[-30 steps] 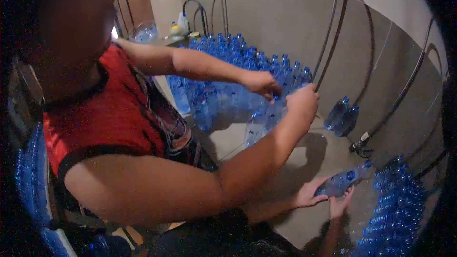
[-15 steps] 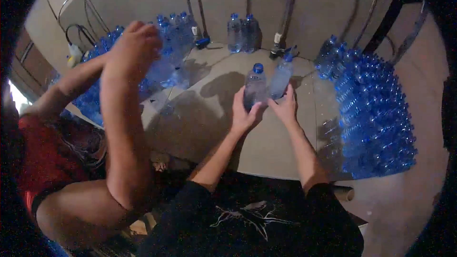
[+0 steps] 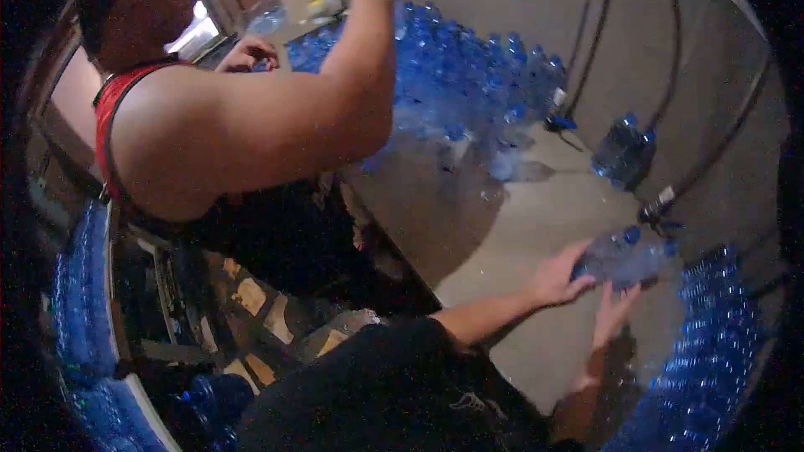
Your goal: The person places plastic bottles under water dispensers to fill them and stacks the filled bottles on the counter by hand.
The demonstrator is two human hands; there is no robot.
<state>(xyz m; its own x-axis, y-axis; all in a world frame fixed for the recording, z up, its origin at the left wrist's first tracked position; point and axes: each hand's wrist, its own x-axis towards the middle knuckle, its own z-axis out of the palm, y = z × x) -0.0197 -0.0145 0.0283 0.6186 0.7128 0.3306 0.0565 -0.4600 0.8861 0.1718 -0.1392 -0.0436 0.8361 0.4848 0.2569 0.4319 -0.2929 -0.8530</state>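
Observation:
Both hands are low on the right of the head view, each wrapped round a clear plastic bottle with a blue neck. My left hand (image 3: 563, 276) grips the nearer-left bottle (image 3: 605, 253). My right hand (image 3: 616, 311) has its fingers round the lower part of a second bottle (image 3: 646, 266). The two bottles stand side by side, touching or almost so, and look tilted in this turned view. Motion blur hides whether they are capped and how full they are.
A person in a red top (image 3: 107, 130) sits at left, one arm raised. Beyond that arm a large group of blue-necked bottles (image 3: 469, 59) fills the table. Two dark-looking bottles (image 3: 624, 151) stand by the wall. Hoses (image 3: 674, 42) hang there; stacked bottles (image 3: 712, 351) line the right.
The view has swung left and tilted, so the other person's head and shoulder now show. My hands keep hold of both bottles, which appear farther right and lower in the picture.

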